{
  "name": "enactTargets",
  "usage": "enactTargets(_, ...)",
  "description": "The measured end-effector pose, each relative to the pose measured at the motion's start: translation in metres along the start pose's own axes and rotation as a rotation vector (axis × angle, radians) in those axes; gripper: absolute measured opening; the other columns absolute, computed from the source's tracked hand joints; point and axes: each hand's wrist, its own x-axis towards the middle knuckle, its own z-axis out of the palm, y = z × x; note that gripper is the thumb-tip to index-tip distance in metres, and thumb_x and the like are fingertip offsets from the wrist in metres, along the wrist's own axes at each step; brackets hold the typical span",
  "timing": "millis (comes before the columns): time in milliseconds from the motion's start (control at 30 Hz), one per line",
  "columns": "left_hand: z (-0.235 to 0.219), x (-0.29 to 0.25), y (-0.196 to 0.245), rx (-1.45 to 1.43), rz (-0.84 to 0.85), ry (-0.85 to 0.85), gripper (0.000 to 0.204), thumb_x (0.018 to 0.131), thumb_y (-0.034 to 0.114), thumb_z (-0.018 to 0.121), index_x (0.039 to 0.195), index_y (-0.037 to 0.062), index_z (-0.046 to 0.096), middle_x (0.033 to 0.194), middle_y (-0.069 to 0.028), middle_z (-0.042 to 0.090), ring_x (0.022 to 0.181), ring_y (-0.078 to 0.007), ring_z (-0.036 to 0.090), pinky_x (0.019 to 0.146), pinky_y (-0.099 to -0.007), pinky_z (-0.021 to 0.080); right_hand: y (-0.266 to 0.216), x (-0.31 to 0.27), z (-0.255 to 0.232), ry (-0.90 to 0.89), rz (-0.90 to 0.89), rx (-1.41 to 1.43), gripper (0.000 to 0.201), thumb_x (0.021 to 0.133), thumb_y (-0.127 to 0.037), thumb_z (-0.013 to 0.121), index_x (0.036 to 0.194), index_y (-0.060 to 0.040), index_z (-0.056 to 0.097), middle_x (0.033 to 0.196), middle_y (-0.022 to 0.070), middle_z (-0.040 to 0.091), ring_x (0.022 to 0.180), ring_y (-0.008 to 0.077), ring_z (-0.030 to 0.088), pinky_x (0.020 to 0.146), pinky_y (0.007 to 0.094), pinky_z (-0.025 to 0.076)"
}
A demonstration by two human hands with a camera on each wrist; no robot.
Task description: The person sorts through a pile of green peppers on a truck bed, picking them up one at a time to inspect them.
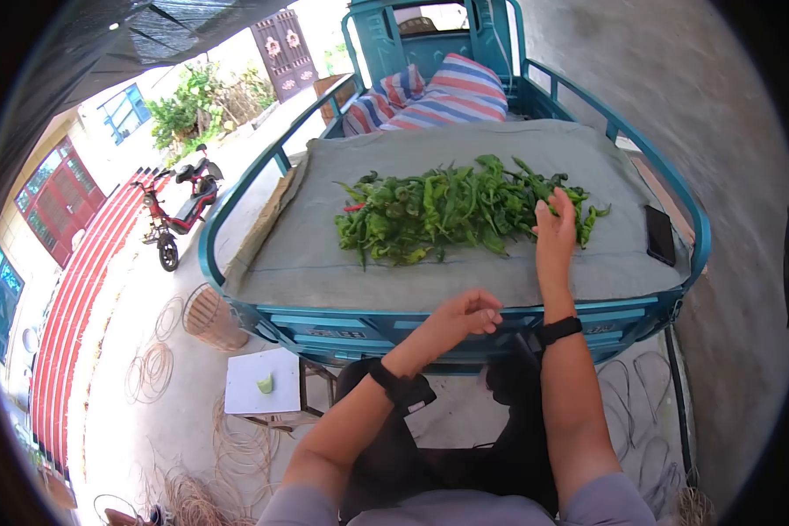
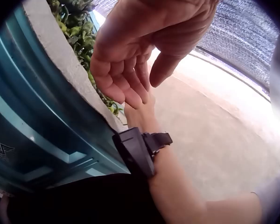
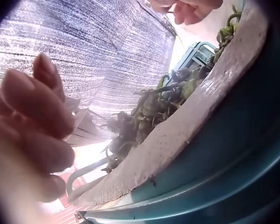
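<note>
Left hand [image 2: 144, 35] and right hand [image 1: 556, 232] relaxed, empty, I face peppers [image 1: 456, 210] on grey cloth [image 1: 342, 165] at twelve o'clock, red steps [image 1: 90, 309] at nine.

Grey sleeves [image 1: 609, 501], black wrist straps [image 1: 560, 330], black trousers [image 1: 465, 473]

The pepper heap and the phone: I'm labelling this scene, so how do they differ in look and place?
The pepper heap is mostly green; the phone is black. The pepper heap is many loose pieces, the phone one flat rectangle. The pepper heap spreads across the middle of the grey sheet; the phone lies near its right edge in the head view. Both lie on that sheet.
</note>
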Motion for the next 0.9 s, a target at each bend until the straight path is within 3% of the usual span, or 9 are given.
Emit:
enactTargets(33, -0.001, 0.005, -0.002, 0.018, -0.008, 0.012, 0.022, 0.099, 0.014, 0.054, 0.118, 0.0024, 0.056, 0.106, -0.0062, 0.063, 0.097, -0.0132, 0.061, 0.088, -0.0264, 0.048, 0.001, -0.001, -0.002, 0.04, 0.063, -0.065, 0.031, 0.096, -0.018, 0.06, 0.123, -0.0039, 0.058, 0.11, 0.0066, 0.057, 0.091, 0.0128, 0.056, 0.078, 0.0262, 0.047)
enactTargets(67, -0.002, 0.009, -0.007, 0.034, -0.014, 0.023, 0.023, 0.099, 0.015, 0.054, 0.118, 0.0025, 0.056, 0.106, -0.0062, 0.063, 0.097, -0.0133, 0.061, 0.088, -0.0265, 0.048, 0.026, 0.001, -0.01, 0.002, -0.007, -0.204, 0.03, 0.095, -0.018, 0.059, 0.121, -0.0037, 0.059, 0.112, 0.0089, 0.057, 0.091, 0.0139, 0.058, 0.077, 0.0276, 0.048)
enactTargets(200, -0.004, 0.014, -0.035, -0.108, 0.056, 0.059, 0.024, 0.099, 0.018, 0.054, 0.118, 0.0035, 0.056, 0.106, -0.0064, 0.063, 0.096, -0.014, 0.061, 0.089, -0.0273, 0.047, 0.001, -0.012, -0.005, -0.151, 0.064, -0.308, 0.026, 0.093, -0.011, 0.056, 0.118, -0.0042, 0.059, 0.111, 0.0096, 0.057, 0.091, 0.0145, 0.062, 0.076, 0.0305, 0.05)
enactTargets(300, -0.005, 0.012, -0.044, -0.216, 0.084, 0.085, 0.024, 0.099, 0.019, 0.055, 0.118, 0.0043, 0.057, 0.105, -0.0064, 0.063, 0.097, -0.0144, 0.061, 0.089, -0.0274, 0.047, 0.003, -0.014, -0.001, -0.22, 0.154, -0.345, 0.031, 0.092, -0.011, 0.057, 0.123, -0.0053, 0.057, 0.118, 0.0083, 0.058, 0.075, 0.0126, 0.065, 0.066, 0.028, 0.05)
enactTargets(500, -0.009, 0.006, -0.047, -0.227, 0.097, 0.074, 0.023, 0.098, 0.017, 0.056, 0.118, 0.005, 0.057, 0.104, -0.006, 0.063, 0.097, -0.0145, 0.061, 0.089, -0.0275, 0.047, 0.021, -0.017, 0.009, -0.253, -0.206, -1.079, 0.044, 0.088, -0.01, 0.057, 0.132, -0.0144, 0.053, 0.133, 0.0164, 0.052, 0.097, 0.0333, 0.065, 0.08, 0.0435, 0.051)
enactTargets(600, -0.008, -0.002, -0.05, -0.228, 0.066, 0.047, 0.022, 0.097, 0.015, 0.057, 0.117, 0.005, 0.057, 0.104, -0.0055, 0.063, 0.097, -0.014, 0.06, 0.09, -0.0276, 0.047, 0.03, -0.008, 0.008, -0.333, -0.145, -1.141, 0.047, 0.086, -0.009, 0.056, 0.133, -0.017, 0.052, 0.131, 0.0159, 0.054, 0.105, 0.0394, 0.06, 0.083, 0.0479, 0.05)
enactTargets(700, -0.01, -0.009, -0.052, -0.226, 0.039, 0.013, 0.022, 0.097, 0.013, 0.058, 0.117, 0.0049, 0.057, 0.104, -0.005, 0.063, 0.096, -0.0131, 0.06, 0.091, -0.0275, 0.047, 0.024, -0.007, 0.012, -0.35, -0.034, -1.199, 0.043, 0.087, -0.012, 0.058, 0.13, -0.0167, 0.054, 0.123, 0.0143, 0.057, 0.102, 0.0378, 0.061, 0.082, 0.0485, 0.05)
enactTargets(800, -0.016, -0.013, -0.058, -0.208, 0.037, 0.013, 0.021, 0.096, 0.012, 0.058, 0.117, 0.0048, 0.057, 0.104, -0.0049, 0.063, 0.096, -0.0125, 0.059, 0.091, -0.0274, 0.047, 0.028, -0.01, 0.011, -0.333, -0.04, -1.227, 0.04, 0.087, -0.015, 0.06, 0.127, -0.0164, 0.055, 0.115, 0.0125, 0.06, 0.1, 0.0368, 0.061, 0.078, 0.048, 0.049)
enactTargets(900, -0.019, -0.013, -0.061, -0.2, 0.04, 0.041, 0.021, 0.096, 0.012, 0.058, 0.117, 0.0045, 0.058, 0.105, -0.005, 0.063, 0.096, -0.0122, 0.059, 0.09, -0.0272, 0.047, 0.022, -0.017, 0.006, -0.251, -0.108, -1.155, 0.036, 0.088, -0.02, 0.062, 0.124, -0.0159, 0.056, 0.108, 0.0117, 0.059, 0.086, 0.0322, 0.065, 0.075, 0.0451, 0.049)
